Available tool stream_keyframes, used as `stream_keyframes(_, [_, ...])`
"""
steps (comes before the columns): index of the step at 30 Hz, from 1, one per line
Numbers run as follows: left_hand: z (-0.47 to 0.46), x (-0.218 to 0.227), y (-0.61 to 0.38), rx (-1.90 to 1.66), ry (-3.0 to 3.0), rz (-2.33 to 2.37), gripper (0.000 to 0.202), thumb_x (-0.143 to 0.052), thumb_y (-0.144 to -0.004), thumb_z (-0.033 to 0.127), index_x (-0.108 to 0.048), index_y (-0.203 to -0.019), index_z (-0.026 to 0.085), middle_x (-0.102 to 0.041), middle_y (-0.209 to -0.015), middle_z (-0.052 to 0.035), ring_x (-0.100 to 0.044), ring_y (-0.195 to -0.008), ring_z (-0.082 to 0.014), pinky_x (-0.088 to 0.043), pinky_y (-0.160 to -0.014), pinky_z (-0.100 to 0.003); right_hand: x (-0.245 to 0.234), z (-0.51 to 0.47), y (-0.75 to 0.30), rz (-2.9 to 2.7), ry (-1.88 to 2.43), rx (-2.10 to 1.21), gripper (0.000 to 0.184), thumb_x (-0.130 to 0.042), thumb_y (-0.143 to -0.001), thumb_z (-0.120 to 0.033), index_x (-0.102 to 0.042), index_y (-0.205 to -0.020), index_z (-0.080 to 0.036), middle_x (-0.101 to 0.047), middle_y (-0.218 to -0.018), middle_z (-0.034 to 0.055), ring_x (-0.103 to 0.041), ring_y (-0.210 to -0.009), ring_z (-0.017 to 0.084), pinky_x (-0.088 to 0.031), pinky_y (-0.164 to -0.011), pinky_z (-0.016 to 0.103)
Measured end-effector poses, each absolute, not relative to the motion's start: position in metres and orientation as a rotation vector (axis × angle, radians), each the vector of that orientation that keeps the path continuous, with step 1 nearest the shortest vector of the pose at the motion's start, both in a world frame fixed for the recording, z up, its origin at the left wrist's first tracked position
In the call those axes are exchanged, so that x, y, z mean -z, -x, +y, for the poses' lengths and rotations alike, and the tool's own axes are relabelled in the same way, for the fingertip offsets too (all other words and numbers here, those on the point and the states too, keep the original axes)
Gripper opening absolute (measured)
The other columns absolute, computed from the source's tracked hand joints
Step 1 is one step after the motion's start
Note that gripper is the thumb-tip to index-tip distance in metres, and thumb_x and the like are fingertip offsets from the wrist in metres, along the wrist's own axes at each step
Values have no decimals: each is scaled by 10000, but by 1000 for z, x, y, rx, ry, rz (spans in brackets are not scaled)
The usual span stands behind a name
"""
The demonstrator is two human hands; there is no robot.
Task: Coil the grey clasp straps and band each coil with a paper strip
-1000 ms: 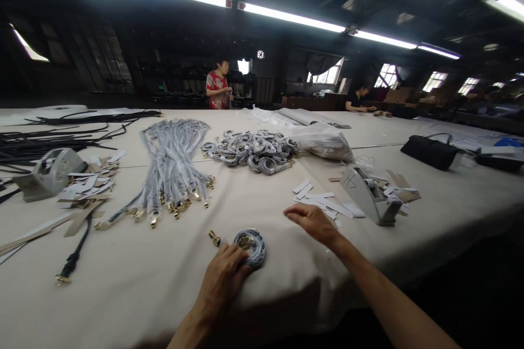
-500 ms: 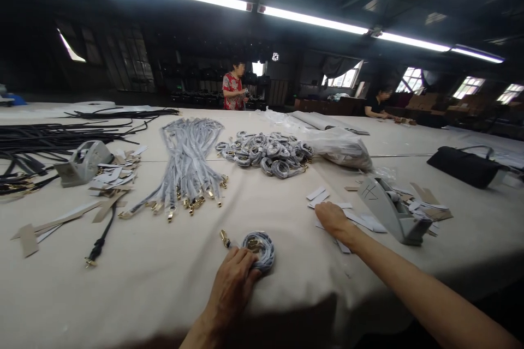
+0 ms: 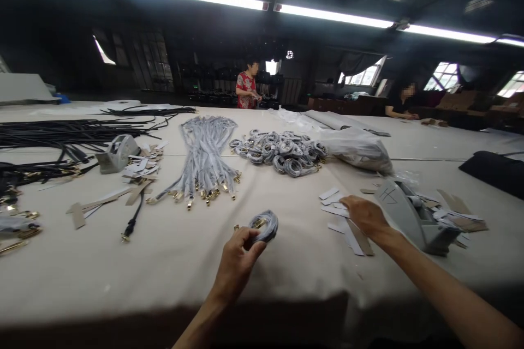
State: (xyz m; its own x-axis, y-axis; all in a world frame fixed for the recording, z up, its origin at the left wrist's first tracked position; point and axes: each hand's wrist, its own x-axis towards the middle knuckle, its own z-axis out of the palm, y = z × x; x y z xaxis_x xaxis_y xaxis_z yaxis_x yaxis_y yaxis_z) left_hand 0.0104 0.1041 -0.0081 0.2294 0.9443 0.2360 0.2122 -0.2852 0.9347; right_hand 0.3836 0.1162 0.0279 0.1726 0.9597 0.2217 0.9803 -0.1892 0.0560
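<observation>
My left hand (image 3: 239, 256) is closed on a coiled grey strap (image 3: 268, 225) wrapped in clear film, gripping its near-left side between thumb and fingers. The coil is tilted up, and gold hardware shows at its middle and left. Over loose white and tan paper strips (image 3: 354, 237) on the table's right, my right hand (image 3: 366, 218) has its fingertips pinched at the end of a white strip. Just right of that hand is a grey tape dispenser (image 3: 413, 215).
Film-wrapped straps (image 3: 208, 158) lie spread out beside a pile of coiled straps (image 3: 282, 150). Black straps (image 3: 73, 133) and a second tape dispenser (image 3: 118, 154) are at left. A plastic bag (image 3: 358, 150) and a black bag (image 3: 493, 174) lie right. Two people are beyond the table.
My left hand has raised the coil and tilted it up from the table. My right hand has shifted among the paper strips. The view has turned slightly left.
</observation>
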Motion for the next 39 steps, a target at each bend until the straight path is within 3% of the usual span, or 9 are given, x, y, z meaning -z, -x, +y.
stream_keyframes(3, [106, 3, -10, -1128, -1345, 974, 224, -704, -804, 380, -704, -873, 167, -628, -799, -18, -529, -756, -173, -394, -720, -271, -38, 98, -359, -1844, 2148, 313, 336, -420, -989, -242, -686, -1192, -208, -718, -1109, 103, -670, -989, 255, -512, -815, 347])
stream_keyframes(6, [107, 4, -12, -1184, -1085, 826, 305, -776, -756, 412, -702, -869, 139, -599, -779, -8, -467, -731, -134, -360, -688, -239, -43, 75, -306, -1768, 1900, -153, 348, -495, -955, -386, -659, -1242, -279, -739, -1001, 33, -688, -836, 194, -533, -693, 267])
stream_keyframes(9, [101, 2, -15, -1198, -989, 730, 314, -800, -749, 405, -698, -856, 128, -582, -780, -5, -427, -710, -112, -345, -672, -228, -43, 57, -244, -1547, 1734, -824, 273, -619, -843, -441, -731, -997, -245, -687, -701, -1, -598, -550, 149, -431, -444, 224])
stream_keyframes(11, [94, -2, -15, -1184, -1002, 692, 285, -793, -770, 380, -680, -863, 135, -585, -788, -3, -439, -716, -108, -350, -683, -226, -42, 54, -213, -1435, 1683, -1004, 254, -654, -804, -459, -715, -812, -213, -624, -608, -13, -539, -495, 125, -367, -396, 204])
stream_keyframes(16, [79, -10, -7, -1163, -1088, 695, 433, -797, -757, 337, -518, -1057, 198, -649, -870, -16, -530, -780, -144, -385, -719, -256, -41, 61, -192, -1296, 1595, -1058, 354, -702, -763, -539, -700, -749, -185, -630, -651, -8, -448, -468, 74, -317, -398, 193])
stream_keyframes(20, [71, -10, -3, -1239, -1243, 839, 500, -764, -745, 257, -450, -1132, 211, -639, -848, 7, -504, -726, -135, -399, -736, -278, -37, 59, -196, -1243, 1616, -1101, 335, -734, -743, -496, -669, -695, -171, -588, -597, -20, -412, -446, 63, -293, -402, 198])
stream_keyframes(28, [66, 0, -6, -1141, -1243, 815, 573, -737, -752, 237, -404, -1217, 201, -625, -860, 14, -518, -735, -140, -408, -744, -291, -17, 43, -198, -1293, 1229, -1469, 291, -690, -832, -464, -741, -971, -213, -531, -672, -32, -434, -512, 80, -331, -466, 219])
stream_keyframes(34, [59, 1, -6, -1154, -1379, 906, 639, -734, -688, 122, -409, -1230, 216, -653, -884, 16, -515, -765, -147, -420, -801, -305, -5, 36, -216, -1392, 1259, -1186, 223, -715, -828, -418, -771, -982, -267, -592, -806, -3, -467, -650, 124, -400, -564, 241])
stream_keyframes(39, [51, 1, -13, -1139, -1468, 940, 701, -753, -678, 108, -403, -1274, 230, -681, -886, 15, -535, -792, -161, -427, -821, -304, 10, 36, -208, -1175, 1189, -1223, 222, -754, -795, -432, -773, -882, -228, -558, -692, -21, -389, -581, 106, -358, -531, 232])
